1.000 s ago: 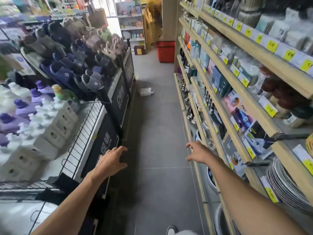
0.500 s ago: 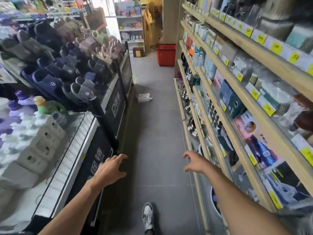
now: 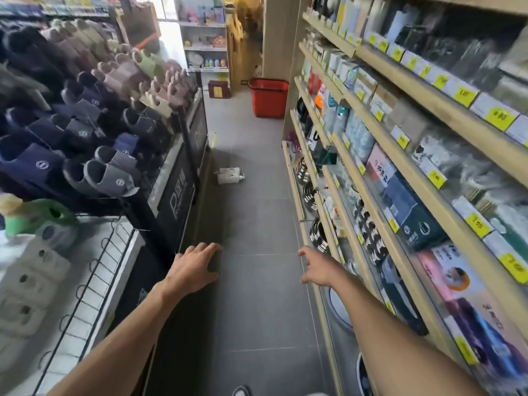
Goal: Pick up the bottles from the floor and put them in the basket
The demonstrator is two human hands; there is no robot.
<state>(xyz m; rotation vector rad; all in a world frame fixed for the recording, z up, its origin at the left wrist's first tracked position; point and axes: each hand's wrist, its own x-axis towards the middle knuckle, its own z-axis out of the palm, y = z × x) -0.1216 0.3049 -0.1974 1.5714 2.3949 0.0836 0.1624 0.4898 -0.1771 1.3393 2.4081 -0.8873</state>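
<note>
**Desk:** How much room is in the aisle?

**Photographer:** A strip of grey tiled floor (image 3: 257, 218) runs from near to far. On the left it is edged by the black stand (image 3: 177, 201) under a slipper display (image 3: 85, 124). On the right are wooden shelves (image 3: 400, 172) lined with yellow price tags (image 3: 500, 120). The lowest shelf lip juts into the walkway at floor level. The middle lane is open tile up to the far end.

**Desk:** And the hands?

**Photographer:** Both reach forward, low over the near floor. The left hand (image 3: 194, 270) is palm down, just beside the stand's edge. Its fingers (image 3: 205, 248) are spread wide and hold nothing. The right hand (image 3: 317, 270) hangs near the bottom shelf lip, fingers loosely parted, also holding nothing. The tip of a shoe (image 3: 241, 391) shows at the bottom edge.

**Desk:** Where is the item?

**Photographer:** A white bottle (image 3: 229, 175) lies on its side partway down the aisle, well beyond the hands. It is close to the foot of the left stand, with open tile to its right. It is squarish, with a pump top pointing right. Whether it is one bottle or two side by side cannot be told. The red basket (image 3: 268, 98) stands upright on the floor at the far end, against the end of the right shelving. Its handle is at the left rim.
</note>
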